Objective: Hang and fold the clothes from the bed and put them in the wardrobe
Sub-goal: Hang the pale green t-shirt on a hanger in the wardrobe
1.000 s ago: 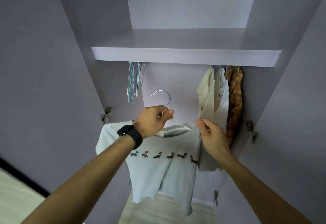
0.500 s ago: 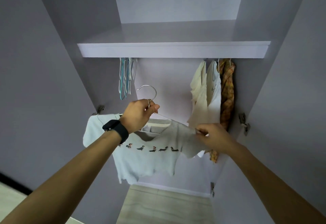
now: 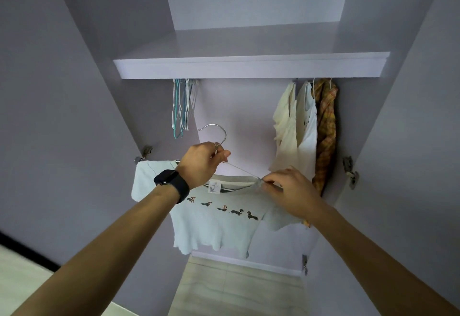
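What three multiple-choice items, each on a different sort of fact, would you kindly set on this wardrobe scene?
1. Where do the empty hangers hang?
A) at the left end, under the shelf
B) at the far right end
C) on top of the shelf

2. How many garments already hang at the right?
A) one
B) three
C) five

3. The hanger carrying the T-shirt is:
A) hooked on the rail
B) lying on the floor
C) held in the left hand, unhooked

Answers:
1 A: they bunch together just below the shelf's left end.
2 B: a cream piece, a white one and a plaid one hang side by side.
3 C: its hook stands free in the air above the grip.
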`<action>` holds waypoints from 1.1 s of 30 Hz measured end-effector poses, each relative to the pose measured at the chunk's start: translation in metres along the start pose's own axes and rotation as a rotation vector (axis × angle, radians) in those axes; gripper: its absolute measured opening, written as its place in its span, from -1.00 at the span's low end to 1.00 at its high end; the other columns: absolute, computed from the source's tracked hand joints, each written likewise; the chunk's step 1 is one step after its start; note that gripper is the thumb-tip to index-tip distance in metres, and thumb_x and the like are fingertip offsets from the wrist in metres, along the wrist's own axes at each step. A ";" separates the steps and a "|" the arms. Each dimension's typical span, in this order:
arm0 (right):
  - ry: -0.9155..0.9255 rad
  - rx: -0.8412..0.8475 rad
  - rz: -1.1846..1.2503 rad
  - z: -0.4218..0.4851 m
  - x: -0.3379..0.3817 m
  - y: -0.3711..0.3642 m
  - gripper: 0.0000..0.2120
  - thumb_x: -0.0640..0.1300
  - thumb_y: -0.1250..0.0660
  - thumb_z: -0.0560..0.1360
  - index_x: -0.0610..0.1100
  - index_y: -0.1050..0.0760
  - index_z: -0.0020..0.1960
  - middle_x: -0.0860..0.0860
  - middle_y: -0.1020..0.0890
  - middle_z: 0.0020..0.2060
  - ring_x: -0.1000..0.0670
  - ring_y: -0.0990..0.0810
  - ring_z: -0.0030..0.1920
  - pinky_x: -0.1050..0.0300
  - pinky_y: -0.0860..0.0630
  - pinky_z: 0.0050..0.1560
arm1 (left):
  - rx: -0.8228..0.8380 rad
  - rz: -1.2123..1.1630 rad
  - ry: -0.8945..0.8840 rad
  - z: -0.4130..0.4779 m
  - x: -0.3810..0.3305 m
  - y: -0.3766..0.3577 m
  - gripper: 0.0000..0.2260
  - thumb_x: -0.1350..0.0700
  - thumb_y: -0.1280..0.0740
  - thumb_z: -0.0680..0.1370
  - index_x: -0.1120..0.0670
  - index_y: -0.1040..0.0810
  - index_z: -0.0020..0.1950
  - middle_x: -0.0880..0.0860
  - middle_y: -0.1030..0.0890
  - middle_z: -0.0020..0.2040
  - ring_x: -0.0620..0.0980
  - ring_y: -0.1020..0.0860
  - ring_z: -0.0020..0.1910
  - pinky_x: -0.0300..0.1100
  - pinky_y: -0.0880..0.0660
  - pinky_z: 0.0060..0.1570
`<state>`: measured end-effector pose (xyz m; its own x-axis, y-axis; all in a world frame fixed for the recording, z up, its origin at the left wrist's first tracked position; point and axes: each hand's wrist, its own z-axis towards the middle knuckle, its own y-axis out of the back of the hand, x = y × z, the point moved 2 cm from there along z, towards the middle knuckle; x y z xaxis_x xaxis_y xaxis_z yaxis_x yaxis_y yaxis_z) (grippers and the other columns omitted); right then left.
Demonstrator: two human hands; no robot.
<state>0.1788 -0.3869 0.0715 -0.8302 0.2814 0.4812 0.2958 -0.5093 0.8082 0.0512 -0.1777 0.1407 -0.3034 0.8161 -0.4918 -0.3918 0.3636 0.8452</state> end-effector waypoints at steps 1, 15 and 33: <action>0.001 0.026 0.021 -0.001 0.000 -0.002 -0.82 -0.02 -0.31 0.63 -0.06 -0.65 0.08 0.06 -0.66 -0.13 0.04 -0.49 -0.10 0.13 -0.39 -0.12 | 0.000 -0.002 0.003 0.000 0.001 -0.003 -0.75 -0.07 -0.27 0.65 -0.14 -0.50 -0.24 -0.16 -0.60 -0.24 -0.19 -0.54 -0.27 -0.24 -0.43 -0.19; -0.159 0.056 -0.125 -0.006 0.010 -0.033 -0.79 0.04 -0.19 0.66 0.05 -0.59 0.12 0.17 -0.61 -0.04 0.15 -0.53 -0.14 0.32 -0.43 -0.15 | 0.082 0.053 -0.053 0.019 0.027 -0.034 -0.73 -0.11 -0.19 0.66 0.06 -0.54 0.06 0.01 -0.65 0.01 0.05 -0.58 0.04 -0.11 -0.49 -0.01; -0.656 -0.013 -0.341 0.110 0.037 -0.007 -0.75 -0.07 -0.12 0.68 -0.18 -0.51 0.11 -0.12 -0.64 -0.01 -0.14 -0.61 -0.02 0.03 -0.54 -0.04 | -0.292 0.457 -0.409 0.142 0.069 0.058 -0.39 -0.15 -0.08 0.65 -0.12 0.12 0.64 0.07 0.22 0.63 0.15 0.19 0.61 0.27 0.23 0.49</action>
<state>0.1980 -0.2841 0.1211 -0.4209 0.8518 0.3117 0.0632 -0.3153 0.9469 0.1310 -0.0366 0.1862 -0.1637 0.9841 0.0693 -0.5385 -0.1480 0.8295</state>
